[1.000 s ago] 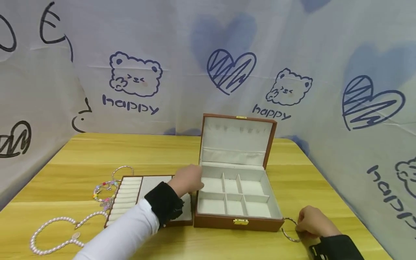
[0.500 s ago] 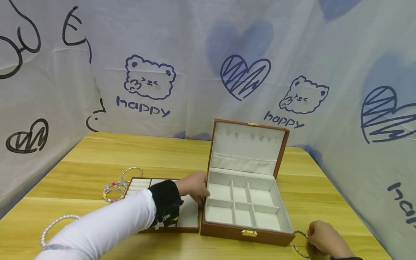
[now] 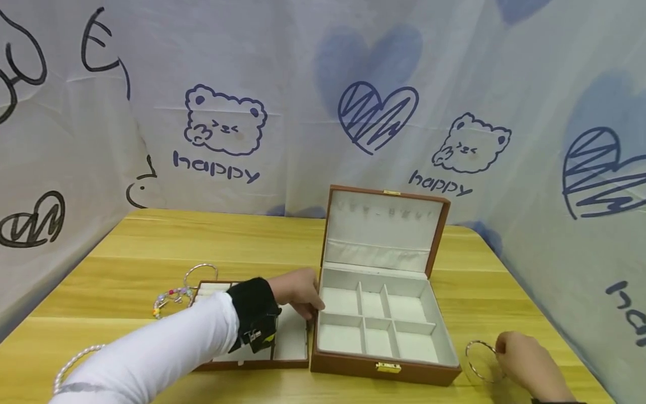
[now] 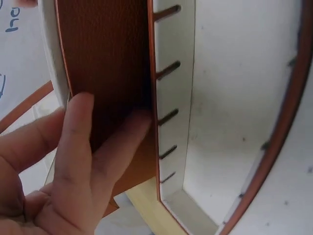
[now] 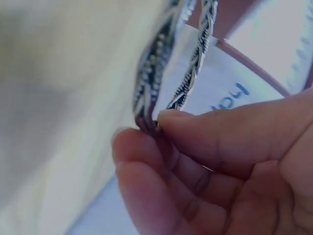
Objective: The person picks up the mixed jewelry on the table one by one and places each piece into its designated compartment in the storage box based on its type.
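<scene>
Notably, 1 braided bangle (image 5: 155, 63), pinched by the right hand (image 3: 527, 359), sits between it and the jewelry box's (image 3: 348, 366) near right corner; the farther left hand (image 3: 298, 289) grips the box's left wall.

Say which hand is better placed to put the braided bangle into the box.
Probably the right hand: it pinches the braided bangle beside the open box, while the left hand is at the box's opposite side.

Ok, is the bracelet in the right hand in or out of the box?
Out: the head view shows the right hand holding the bracelet beside the box.
</scene>
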`<state>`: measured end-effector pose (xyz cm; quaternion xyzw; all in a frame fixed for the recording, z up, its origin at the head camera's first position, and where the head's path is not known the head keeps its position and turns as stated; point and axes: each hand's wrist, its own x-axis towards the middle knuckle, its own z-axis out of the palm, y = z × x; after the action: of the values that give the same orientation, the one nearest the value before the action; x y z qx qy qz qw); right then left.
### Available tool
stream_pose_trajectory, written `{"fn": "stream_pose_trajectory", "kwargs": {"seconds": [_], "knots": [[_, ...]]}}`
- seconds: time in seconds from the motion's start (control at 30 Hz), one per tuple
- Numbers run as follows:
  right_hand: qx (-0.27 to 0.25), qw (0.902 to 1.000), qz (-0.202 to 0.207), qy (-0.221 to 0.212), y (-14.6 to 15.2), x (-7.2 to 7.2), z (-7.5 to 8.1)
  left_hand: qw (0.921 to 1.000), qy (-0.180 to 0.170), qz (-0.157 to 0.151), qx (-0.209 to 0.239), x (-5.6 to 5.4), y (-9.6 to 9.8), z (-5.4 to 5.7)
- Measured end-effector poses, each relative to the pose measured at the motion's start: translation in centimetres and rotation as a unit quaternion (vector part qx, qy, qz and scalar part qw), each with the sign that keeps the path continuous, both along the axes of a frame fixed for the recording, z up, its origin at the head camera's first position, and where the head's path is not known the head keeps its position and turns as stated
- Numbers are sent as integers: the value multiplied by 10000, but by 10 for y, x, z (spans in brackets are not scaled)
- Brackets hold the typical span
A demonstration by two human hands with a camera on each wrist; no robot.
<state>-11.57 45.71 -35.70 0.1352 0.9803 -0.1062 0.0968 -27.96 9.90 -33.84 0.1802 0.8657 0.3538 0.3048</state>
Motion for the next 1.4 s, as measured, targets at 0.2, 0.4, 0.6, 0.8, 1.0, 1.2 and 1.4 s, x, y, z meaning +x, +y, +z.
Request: {"fn": "stream_pose_trajectory", "kwargs": {"seconds": [0.2, 0.4, 0.6, 0.8, 1.0, 1.2, 1.4], "knots": [[14, 10000, -13, 23, -6, -10, 21, 9975, -286, 301, 568, 4, -3, -6], [132, 9989, 226, 387, -25, -19, 42, 9897, -533, 543, 1216, 7, -6, -12], [278, 9898, 772, 1168, -62, -33, 58, 9889, -496, 620, 1255, 6, -8, -10], [225, 9774, 1364, 1602, -106, -60, 69, 9847, -539, 655, 1522, 7, -11, -14], [114, 9705, 1755, 1650, -137, -90, 82, 9839, -544, 578, 1601, 9, -12, -16], [14, 9766, 1717, 1297, -155, -113, 85, 9834, -527, 514, 1659, 9, -13, -17], [116, 9760, 1776, 1257, -166, -128, 80, 9831, -494, 527, 1683, 10, -14, -17]]}}
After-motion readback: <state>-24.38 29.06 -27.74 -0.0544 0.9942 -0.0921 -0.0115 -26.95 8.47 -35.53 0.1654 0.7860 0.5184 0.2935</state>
